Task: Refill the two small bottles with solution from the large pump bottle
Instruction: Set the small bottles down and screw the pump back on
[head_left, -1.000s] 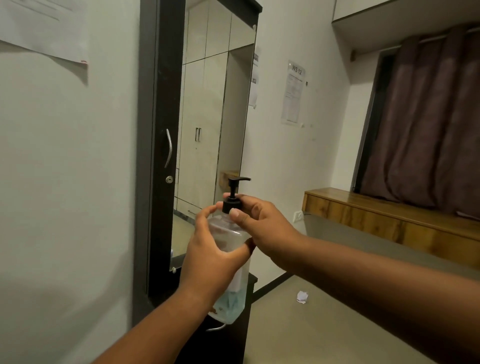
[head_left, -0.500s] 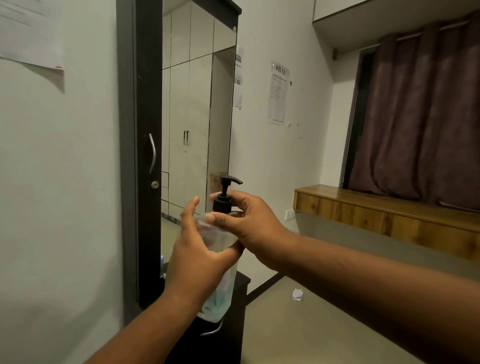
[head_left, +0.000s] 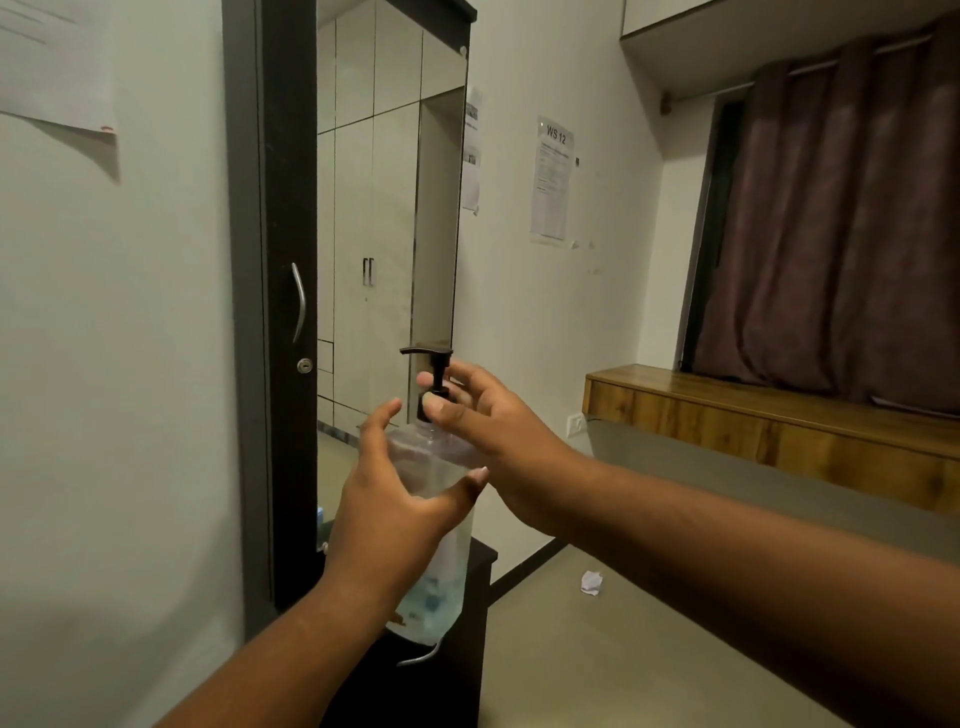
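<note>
Now pump bottle upright, nozzle pointing left

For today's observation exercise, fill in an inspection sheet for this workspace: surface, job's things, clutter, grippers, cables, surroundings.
Surface: dark cabinet top, mostly hidden behind the bottle.
Job's things: large pump bottle, clear, little bluish liquid at its bottom; black pump on top; small bottles not seen.
Clutter: crumpled paper on the floor.
Grippers: left hand has its grip around the bottle body; right hand pinches the pump collar.
Cables: nothing seen.
Surroundings: mirror, wall notice, curtain, wooden ledge.
</note>
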